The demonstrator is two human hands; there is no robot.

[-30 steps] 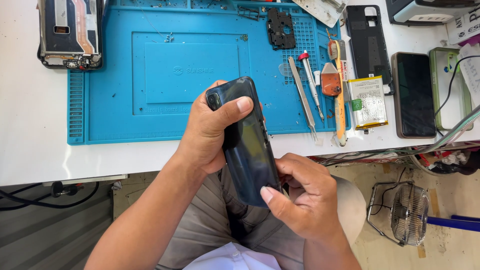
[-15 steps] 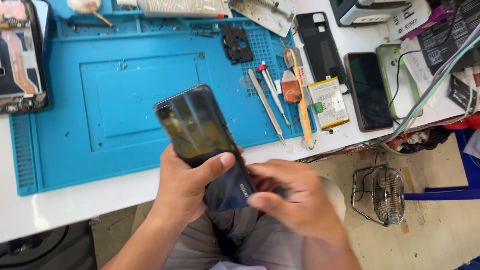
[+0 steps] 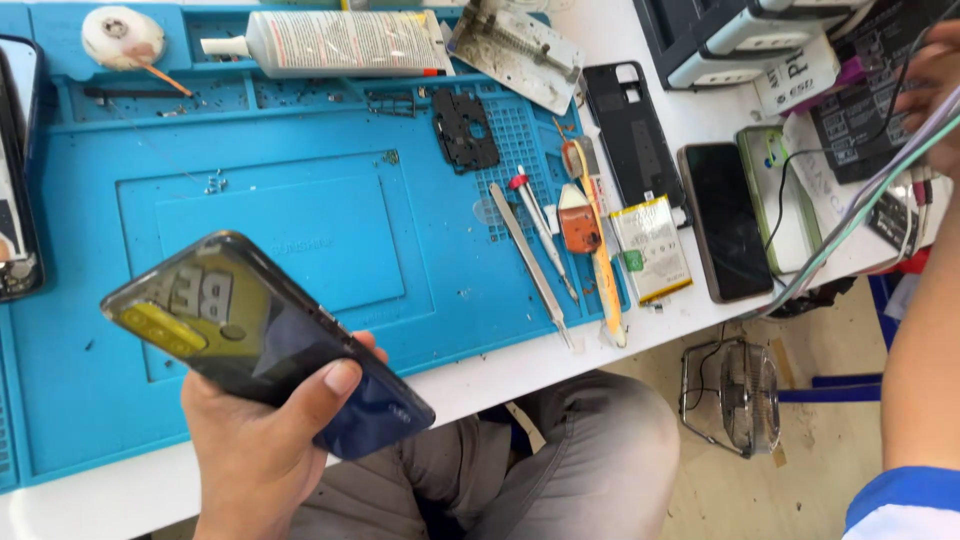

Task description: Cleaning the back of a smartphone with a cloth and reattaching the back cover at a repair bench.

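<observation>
- Left hand (image 3: 255, 440), at the lower left of the frame, has its grip wrapped round a dark smartphone (image 3: 265, 340): the thumb lies across the glossy back and the fingers curl under the far edge.
- That smartphone sits tilted, its upper end toward the left edge of the frame and its lower end pointing toward the bottom centre, above the front edge of the blue repair mat (image 3: 300, 210) and the white bench (image 3: 530, 365).
- Right hand (image 3: 935, 75) is up at the upper right corner, reaching among a bundle of cables (image 3: 850, 225) and dark printed packets; only part of it shows, so whether its grip is spread or pressed together cannot be told. Its forearm runs down the right edge of the frame.
- On the mat, right of centre, lie a pair of tweezers (image 3: 530, 265), a red-tipped tool (image 3: 540, 235) and an orange-and-yellow pry tool (image 3: 595, 250).
- A white glue tube (image 3: 340, 45) lies across the top of the mat, and a small black frame part (image 3: 465, 130) just below it.
- Just right of the mat rest a phone battery (image 3: 650, 248), a black back cover (image 3: 632, 135) and a second dark phone (image 3: 725, 220).
- At the lower right, a small wire-caged fan (image 3: 740, 395) stands on the floor.
</observation>
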